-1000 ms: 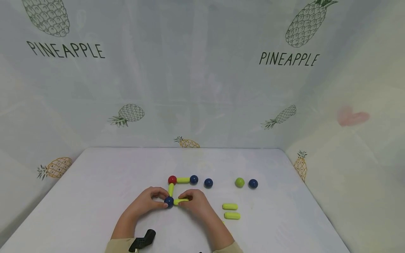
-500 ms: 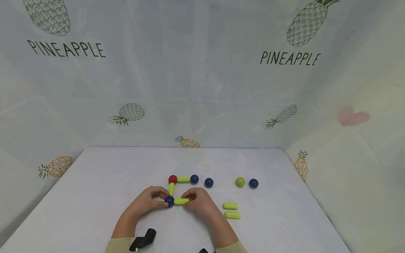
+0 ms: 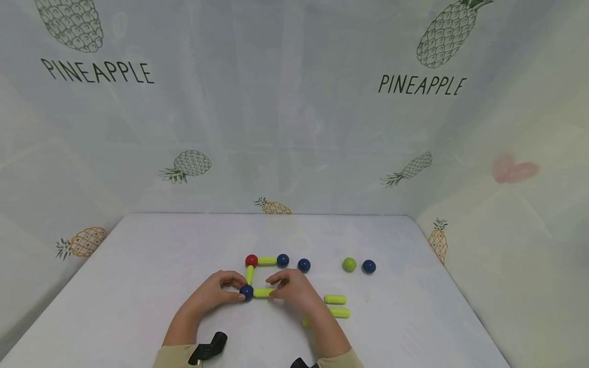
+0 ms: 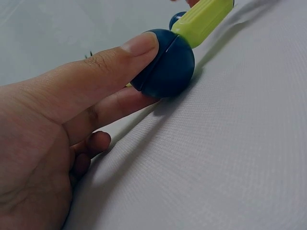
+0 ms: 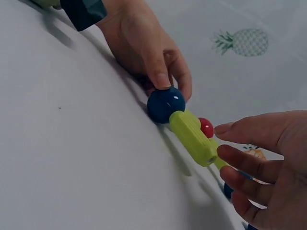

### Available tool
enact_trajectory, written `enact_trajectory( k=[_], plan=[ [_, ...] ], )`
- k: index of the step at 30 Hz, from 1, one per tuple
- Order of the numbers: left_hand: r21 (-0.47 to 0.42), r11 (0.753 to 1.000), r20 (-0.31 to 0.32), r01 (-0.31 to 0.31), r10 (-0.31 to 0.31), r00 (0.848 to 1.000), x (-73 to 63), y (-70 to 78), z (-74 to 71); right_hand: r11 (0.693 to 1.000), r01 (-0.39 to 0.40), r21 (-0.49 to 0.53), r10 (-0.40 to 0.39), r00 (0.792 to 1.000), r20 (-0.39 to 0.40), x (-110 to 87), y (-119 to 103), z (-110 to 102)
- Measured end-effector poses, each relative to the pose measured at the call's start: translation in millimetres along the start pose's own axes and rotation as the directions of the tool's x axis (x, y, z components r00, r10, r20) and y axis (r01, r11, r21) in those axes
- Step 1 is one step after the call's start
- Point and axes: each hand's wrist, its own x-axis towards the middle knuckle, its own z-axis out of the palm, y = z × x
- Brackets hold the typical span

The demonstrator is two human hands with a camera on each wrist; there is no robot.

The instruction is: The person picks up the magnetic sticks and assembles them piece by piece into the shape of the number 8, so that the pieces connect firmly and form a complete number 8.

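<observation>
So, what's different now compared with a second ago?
The right hand has let go of the green stick: its thumb and fingers have spread apart, and it has shifted slightly right. The left hand still pinches the blue ball, with the stick against it; the red ball stayed put.

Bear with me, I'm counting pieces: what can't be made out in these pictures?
- Head view: the right forearm hides nearly all of one green piece and the left end of a loose stick.
- Left wrist view: the top edge crops the far end of the attached stick.
- Right wrist view: the right hand partly covers a blue ball; whether its fingertips touch the attached stick is unclear.
</observation>
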Motion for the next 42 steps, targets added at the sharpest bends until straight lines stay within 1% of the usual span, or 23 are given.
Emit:
enact_trajectory(
  k=[3, 7, 11, 15, 18, 22, 26, 30, 33, 42],
  plan=[
    [0.005, 1.000, -0.001, 0.000, 0.000, 1.000, 0.1, 0.4, -0.1, 1.000, 0.011, 0.016, -0.011, 1.000, -0.016, -2.1, -4.2, -4.8],
    [0.012, 1.000, -0.013, 0.009, -0.008, 1.000, 0.9, 0.5, 0.5, 1.000, 0.007, 0.029, -0.006, 0.999, -0.051, -3.0, -4.7, -8.7],
    [0.012, 1.000, -0.026, 0.018, -0.018, 0.999, 0.8, 1.0, 1.7, 0.999, -0.005, 0.036, 0.010, 0.990, -0.144, -3.4, -4.5, -12.5],
    [0.004, 0.999, -0.034, 0.032, -0.032, 0.999, -0.2, 3.0, 3.2, 0.999, -0.016, 0.029, 0.023, 0.967, -0.255, -3.0, -1.5, -14.8],
    [0.000, 0.999, -0.037, 0.040, -0.040, 0.999, -1.3, 4.4, 4.3, 1.000, 0.002, 0.015, 0.003, 0.944, -0.329, -2.2, 2.6, -15.5],
    [-0.001, 0.999, -0.036, 0.036, -0.036, 0.999, -2.3, 3.5, 4.9, 1.000, 0.016, 0.000, -0.015, 0.914, -0.405, -1.2, 6.1, -16.2],
    [-0.001, 0.999, -0.035, 0.036, -0.036, 0.999, -3.5, 3.9, 4.9, 1.000, -0.010, -0.008, 0.005, 0.890, -0.457, -0.5, 6.0, -16.4],
    [0.004, 0.999, -0.040, 0.036, -0.036, 0.999, -3.8, 4.9, 5.0, 0.999, -0.037, -0.024, 0.020, 0.869, -0.495, 0.1, 6.4, -16.6],
    [0.008, 0.999, -0.044, 0.035, -0.034, 0.998, -3.3, 5.1, 5.0, 0.998, -0.056, -0.038, 0.029, 0.862, -0.507, 0.9, 7.2, -17.5],
    [0.014, 0.999, -0.050, 0.052, -0.051, 0.997, -3.5, 7.1, 3.6, 0.995, -0.097, -0.038, 0.067, 0.873, -0.483, 4.5, 14.2, -20.3]
  ],
)
